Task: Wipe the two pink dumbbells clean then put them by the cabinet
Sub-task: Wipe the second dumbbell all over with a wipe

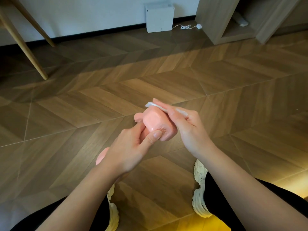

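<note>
left hand (131,147) grips pink blocky-ended dumbbell (155,122) above brown wooden floor (150,80) | right hand (188,125) pinches thin white wipe (151,105) on its end | risk: wiping push may drop it onto cream shoe (200,189)

The place reads as a room in a home. The floor (150,84) is wood laid in a chevron pattern and meets a white wall (100,14) with a dark skirting board (100,33). A pale wooden cabinet (215,22) with an open low compartment stands at the right, slanted wooden furniture legs (25,47) at the left (what they carry is cut off), and a small white box (159,18) with a loose white cable (185,27) sits by the wall.
</note>
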Demonstrator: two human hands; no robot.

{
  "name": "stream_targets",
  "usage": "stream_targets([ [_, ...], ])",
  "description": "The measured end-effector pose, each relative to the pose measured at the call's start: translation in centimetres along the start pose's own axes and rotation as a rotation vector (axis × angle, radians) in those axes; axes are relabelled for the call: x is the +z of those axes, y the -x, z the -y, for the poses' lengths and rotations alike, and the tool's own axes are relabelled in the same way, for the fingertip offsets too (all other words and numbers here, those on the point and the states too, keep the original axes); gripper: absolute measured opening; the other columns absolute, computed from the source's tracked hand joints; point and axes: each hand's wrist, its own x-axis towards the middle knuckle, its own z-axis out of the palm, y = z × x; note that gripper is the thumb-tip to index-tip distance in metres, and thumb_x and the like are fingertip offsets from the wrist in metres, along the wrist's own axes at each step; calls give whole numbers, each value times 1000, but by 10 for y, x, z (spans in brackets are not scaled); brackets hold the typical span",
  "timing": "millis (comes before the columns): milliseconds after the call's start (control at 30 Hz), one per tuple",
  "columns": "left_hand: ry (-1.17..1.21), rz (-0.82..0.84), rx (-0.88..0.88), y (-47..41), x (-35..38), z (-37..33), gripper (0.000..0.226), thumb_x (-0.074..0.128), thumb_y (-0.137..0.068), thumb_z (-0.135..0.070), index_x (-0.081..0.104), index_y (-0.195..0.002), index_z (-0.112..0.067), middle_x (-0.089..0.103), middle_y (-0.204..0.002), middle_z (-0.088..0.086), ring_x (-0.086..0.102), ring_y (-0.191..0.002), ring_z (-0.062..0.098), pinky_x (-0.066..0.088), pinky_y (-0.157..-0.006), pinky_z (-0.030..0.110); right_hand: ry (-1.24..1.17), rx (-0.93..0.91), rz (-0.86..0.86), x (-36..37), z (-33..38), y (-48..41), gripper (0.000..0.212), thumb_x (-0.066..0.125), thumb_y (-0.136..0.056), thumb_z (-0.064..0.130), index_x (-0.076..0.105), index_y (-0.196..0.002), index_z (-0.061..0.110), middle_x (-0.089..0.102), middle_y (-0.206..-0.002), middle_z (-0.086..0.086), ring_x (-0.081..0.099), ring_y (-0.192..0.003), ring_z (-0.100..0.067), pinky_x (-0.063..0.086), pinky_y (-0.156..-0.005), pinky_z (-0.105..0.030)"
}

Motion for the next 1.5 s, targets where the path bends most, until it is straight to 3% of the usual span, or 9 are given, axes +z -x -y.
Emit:
stream_targets([
  [100,49,-10,-9,-1,-2,2,46,29,-72,-90,53,-78,-51,61,-63,-9,52,-53,10,43,-57,37,49,-36,28,1,-4,6,39,38,-104,19,64,-131,8,60,-141,-3,48,-138,-15,27,-120,-49],
  [167,43,1,4,-2,-3,2,44,29,-72,-90,52,-80,-53,62,-69,-7,52,-53,11,43,-57,37,41,6,5,0,-3,4,38,39,-104,18,65,-130,9,62,-139,-2,50,-136,-14,30,-119,-51],
  [233,26,5,3,-2,-3,2,45,30,-74,-88,52,-80,-50,63,-70,-12,54,-55,10,43,-57,37,27,35,-9,0,-1,2,36,41,-104,18,65,-130,11,63,-136,-2,53,-133,-14,34,-116,-51],
  [333,29,-15,-26,-3,-4,2,51,30,-76,-84,51,-79,-37,62,-65,-22,56,-56,5,39,-55,30,82,-34,26,2,-3,7,36,38,-104,22,63,-131,17,59,-142,-1,46,-139,-15,21,-121,-55],
  [467,-19,-16,-22,-3,-4,4,54,29,-74,-86,50,-76,-37,59,-60,-14,54,-59,8,40,-57,34,83,10,10,1,-2,3,37,37,-104,17,65,-128,20,62,-139,0,50,-136,-14,21,-120,-58],
  [700,50,-14,-48,-2,-4,3,56,31,-74,-84,52,-77,-32,59,-59,-21,52,-51,4,36,-54,28,63,-4,-10,3,0,6,34,39,-102,22,65,-121,34,63,-137,2,51,-135,-11,19,-121,-57],
  [1167,136,-64,-88,-2,-7,10,56,34,-76,-84,56,-77,-32,58,-60,-17,49,-53,5,40,-58,31,58,8,-14,5,-4,10,36,38,-102,19,61,-130,24,60,-141,1,47,-138,-13,20,-121,-56],
  [1333,358,-86,-130,-3,-6,8,47,43,-78,-81,58,-71,-37,51,-59,-12,45,-51,5,35,-53,26,57,-71,5,5,-6,12,37,37,-104,15,61,-131,26,58,-143,2,45,-140,-14,22,-121,-55],
  [1500,480,-97,-146,-5,-4,9,61,45,-71,-91,55,-67,-31,48,-59,-10,40,-52,12,33,-51,29,107,-174,-4,2,-16,16,36,38,-105,18,58,-136,18,56,-145,0,42,-143,-17,23,-120,-56],
])
